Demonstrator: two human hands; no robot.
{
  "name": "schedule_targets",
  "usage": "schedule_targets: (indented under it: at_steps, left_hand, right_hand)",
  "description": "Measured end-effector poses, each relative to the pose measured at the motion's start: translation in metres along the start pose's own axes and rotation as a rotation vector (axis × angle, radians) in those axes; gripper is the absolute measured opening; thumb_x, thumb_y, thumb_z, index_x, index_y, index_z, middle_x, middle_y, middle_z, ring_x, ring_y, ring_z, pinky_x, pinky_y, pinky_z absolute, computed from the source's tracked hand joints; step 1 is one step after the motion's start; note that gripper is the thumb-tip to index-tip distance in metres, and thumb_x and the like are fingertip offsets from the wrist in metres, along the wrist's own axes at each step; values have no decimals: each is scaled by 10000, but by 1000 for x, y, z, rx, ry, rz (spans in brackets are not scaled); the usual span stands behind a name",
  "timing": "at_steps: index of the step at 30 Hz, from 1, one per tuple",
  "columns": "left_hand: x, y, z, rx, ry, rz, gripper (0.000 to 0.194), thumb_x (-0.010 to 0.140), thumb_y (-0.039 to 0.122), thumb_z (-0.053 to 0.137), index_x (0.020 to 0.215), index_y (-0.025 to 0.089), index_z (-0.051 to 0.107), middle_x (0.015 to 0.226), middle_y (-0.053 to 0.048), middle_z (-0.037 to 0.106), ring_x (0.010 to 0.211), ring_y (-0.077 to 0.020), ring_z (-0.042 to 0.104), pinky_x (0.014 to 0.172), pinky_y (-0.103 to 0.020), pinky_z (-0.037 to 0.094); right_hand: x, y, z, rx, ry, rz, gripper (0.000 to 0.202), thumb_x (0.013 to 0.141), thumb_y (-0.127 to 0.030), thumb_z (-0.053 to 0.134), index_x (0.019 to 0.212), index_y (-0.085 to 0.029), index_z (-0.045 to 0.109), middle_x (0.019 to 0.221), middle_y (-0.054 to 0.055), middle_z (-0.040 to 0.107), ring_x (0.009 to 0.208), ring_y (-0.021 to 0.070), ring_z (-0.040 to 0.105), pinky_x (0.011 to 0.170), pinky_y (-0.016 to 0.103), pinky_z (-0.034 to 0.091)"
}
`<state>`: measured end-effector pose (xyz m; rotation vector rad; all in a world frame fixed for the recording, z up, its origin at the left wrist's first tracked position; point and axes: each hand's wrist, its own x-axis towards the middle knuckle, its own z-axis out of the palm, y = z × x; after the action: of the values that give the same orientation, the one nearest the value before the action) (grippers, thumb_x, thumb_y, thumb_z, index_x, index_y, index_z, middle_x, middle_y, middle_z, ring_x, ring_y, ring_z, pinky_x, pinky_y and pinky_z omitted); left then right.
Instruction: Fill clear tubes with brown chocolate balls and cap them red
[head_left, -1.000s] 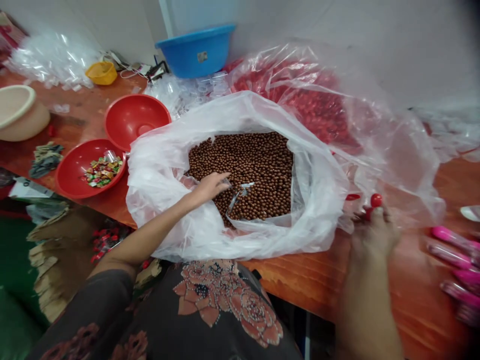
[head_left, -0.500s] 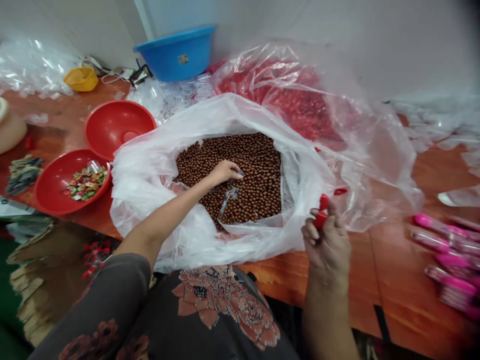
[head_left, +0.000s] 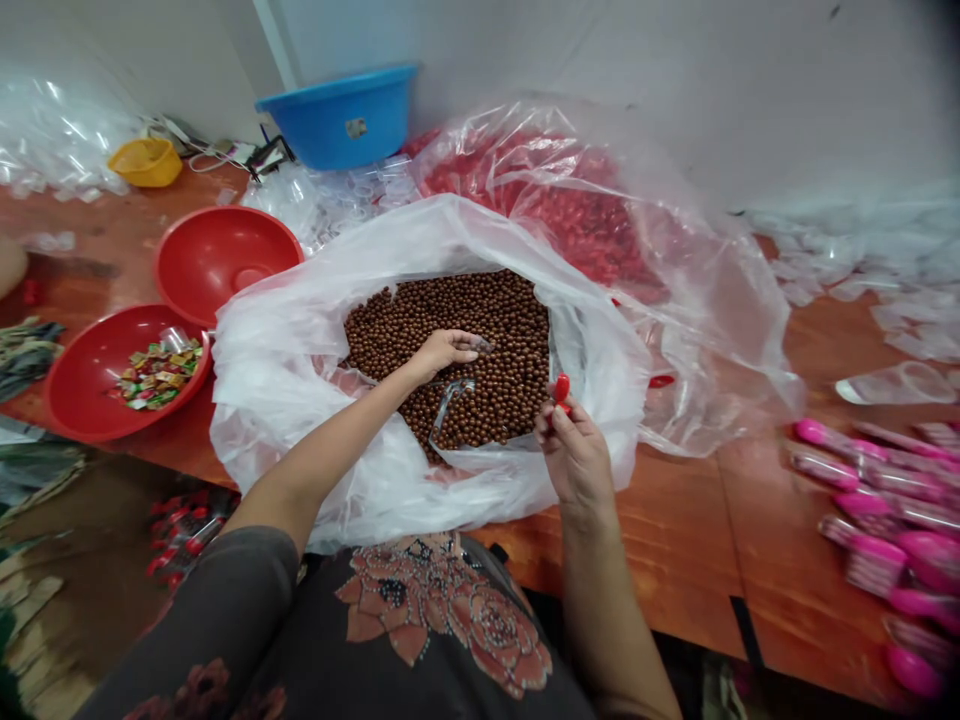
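Brown chocolate balls [head_left: 487,310] fill a large white plastic bag [head_left: 262,370] lying wide open in front of me. My left hand [head_left: 448,352] reaches over the balls, its fingers closed round a small, see-through plastic container [head_left: 481,346], mostly hidden by them. A clear strip of plastic [head_left: 448,405] lies on the balls just below that wrist. At the bag's right rim, my right hand [head_left: 574,445] is raised, pinching a small red plastic cap [head_left: 562,388] between thumb and fingers; part of the cap is covered.
Two red bowls, an upper bowl [head_left: 225,250] and a lower bowl [head_left: 82,385] holding wrapped sweets, stand left. Behind are a blue basin [head_left: 341,115] and a clear bag [head_left: 592,220] of red pieces. Pink-capped tubes [head_left: 874,495] lie right, below a clear container [head_left: 892,385].
My right hand has moved left, bringing the red cap closer to the chocolate balls. The left hand stays over the balls with the clear container. The view has shifted slightly.
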<state>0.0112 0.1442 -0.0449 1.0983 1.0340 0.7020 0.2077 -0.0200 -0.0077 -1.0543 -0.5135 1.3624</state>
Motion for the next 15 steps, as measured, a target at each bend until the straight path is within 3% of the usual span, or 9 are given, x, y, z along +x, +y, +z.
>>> schedule_targets:
  at_steps: [5,8,12,15]
  left_hand:
    - [-3,13,-8,345,-31,-65,284,640,83,697,914,124,759,763,-19,708,631,-121,590,677,-275,527]
    - [4,11,1,416,13,-41,262,645,65,700,893,126,757,734,-4,687,648,-120,587,714,-278,532]
    - [9,5,14,294,57,60,270,650,38,722,908,118,728,793,-8,678,728,-111,597,824,-290,523]
    - [0,8,14,25,17,13,274,687,49,719,948,119,673,834,-19,668,727,-110,615,779,-323,556]
  right_hand:
    - [-2,7,0,-76,3,-49,323,778,-440,711,1033,-257,634,843,-12,652,675,88,563,565,203,434]
    - [-2,13,-1,-146,29,-101,296,792,-448,694,1010,-256,644,976,4,681,753,103,596,640,235,471]
    - [-1,16,-4,-199,105,-201,281,794,-410,712,1032,-264,682,1100,-7,664,861,89,592,792,244,484]
    - [1,13,-5,-175,128,-196,319,763,-425,740,1027,-254,688,1037,-5,673,812,88,592,741,236,495]
